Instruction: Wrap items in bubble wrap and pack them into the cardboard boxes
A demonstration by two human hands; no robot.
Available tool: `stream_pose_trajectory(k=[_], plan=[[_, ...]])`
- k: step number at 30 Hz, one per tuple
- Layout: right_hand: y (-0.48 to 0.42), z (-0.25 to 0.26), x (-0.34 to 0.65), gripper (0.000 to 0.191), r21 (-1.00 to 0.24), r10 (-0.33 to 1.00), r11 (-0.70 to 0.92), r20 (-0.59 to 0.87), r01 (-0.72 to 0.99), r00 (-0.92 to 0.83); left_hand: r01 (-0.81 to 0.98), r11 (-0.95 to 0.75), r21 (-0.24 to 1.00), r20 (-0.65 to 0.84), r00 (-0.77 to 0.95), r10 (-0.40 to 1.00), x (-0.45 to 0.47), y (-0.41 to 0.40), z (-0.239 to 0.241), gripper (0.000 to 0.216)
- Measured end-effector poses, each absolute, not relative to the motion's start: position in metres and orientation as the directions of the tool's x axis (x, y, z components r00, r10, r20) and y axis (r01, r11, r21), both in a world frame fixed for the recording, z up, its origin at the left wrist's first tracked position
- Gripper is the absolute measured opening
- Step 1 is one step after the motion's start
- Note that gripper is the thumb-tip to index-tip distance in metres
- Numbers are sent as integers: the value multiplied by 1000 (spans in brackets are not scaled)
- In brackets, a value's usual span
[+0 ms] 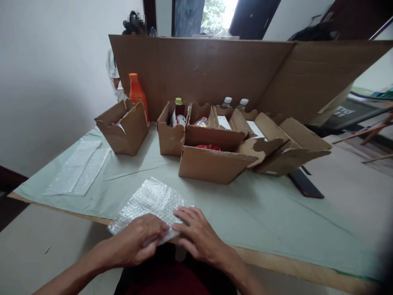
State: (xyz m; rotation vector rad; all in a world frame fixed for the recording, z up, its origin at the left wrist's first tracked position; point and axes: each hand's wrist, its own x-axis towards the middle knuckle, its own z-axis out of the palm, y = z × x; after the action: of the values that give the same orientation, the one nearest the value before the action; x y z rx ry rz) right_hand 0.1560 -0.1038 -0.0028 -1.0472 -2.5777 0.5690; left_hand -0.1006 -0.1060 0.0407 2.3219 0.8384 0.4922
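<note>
A silvery, see-through sheet or pouch of bubble wrap (pixel 153 196) lies at the front edge of the table, its near corner reaching to the edge. My left hand (pixel 143 237) is closed over its near side, thumb underneath and fingers curled on top. Across from it, my right hand (pixel 198 235) rests on the right side of the bubble wrap with its fingers spread. The fingertips of both hands come close together near the table edge. Whether anything is inside the bubble wrap I cannot tell.
Flat bubble wrap pieces (pixel 76 168) lie at the left. Behind stand a cardboard box (pixel 130 133), an orange bottle (pixel 137 92) and several open cardboard bins (pixel 211 164) holding packets. A tall cardboard screen (pixel 215 73) closes the back; a dark flat device (pixel 305 182) lies right. A person is behind.
</note>
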Motion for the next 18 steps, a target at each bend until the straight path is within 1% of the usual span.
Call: stream_pose_trajectory(k=[1, 2, 5, 8, 10, 11, 13, 15, 16, 18], plan=[[-105, -7, 161, 26, -479, 737, 648, 196, 592, -647, 461, -617, 637, 132, 724, 677, -105, -103, 45, 36], [-105, -8, 165, 23, -487, 753, 645, 272, 590, -599, 471, -627, 620, 143, 718, 681, -109, -98, 50, 36], [-95, 4, 174, 20, -460, 748, 662, 454, 591, -484, 470, -653, 594, 237, 673, 701, -114, -77, 71, 31], [-81, 31, 185, 18, -408, 720, 660, 581, 631, -378, 487, -671, 559, 378, 570, 729, -108, -54, 100, 24], [-84, 52, 196, 18, -405, 702, 631, 662, 662, -264, 512, -709, 486, 498, 505, 705, -101, -47, 120, 22], [-91, 61, 201, 20, -410, 686, 617, 698, 671, -203, 515, -739, 435, 563, 485, 669, -98, -47, 129, 21], [-111, 76, 212, 31, -421, 648, 609, 753, 672, -115, 481, -814, 327, 667, 492, 559, -92, -55, 136, 20], [-134, 81, 221, 42, -424, 624, 624, 776, 657, -93, 400, -876, 268, 701, 543, 462, -90, -67, 128, 25], [-143, 79, 224, 44, -425, 625, 630, 774, 650, -101, 364, -891, 271, 698, 564, 442, -89, -73, 117, 27], [-156, 68, 227, 39, -446, 668, 620, 732, 645, -136, 333, -885, 325, 670, 579, 464, -89, -84, 87, 29]])
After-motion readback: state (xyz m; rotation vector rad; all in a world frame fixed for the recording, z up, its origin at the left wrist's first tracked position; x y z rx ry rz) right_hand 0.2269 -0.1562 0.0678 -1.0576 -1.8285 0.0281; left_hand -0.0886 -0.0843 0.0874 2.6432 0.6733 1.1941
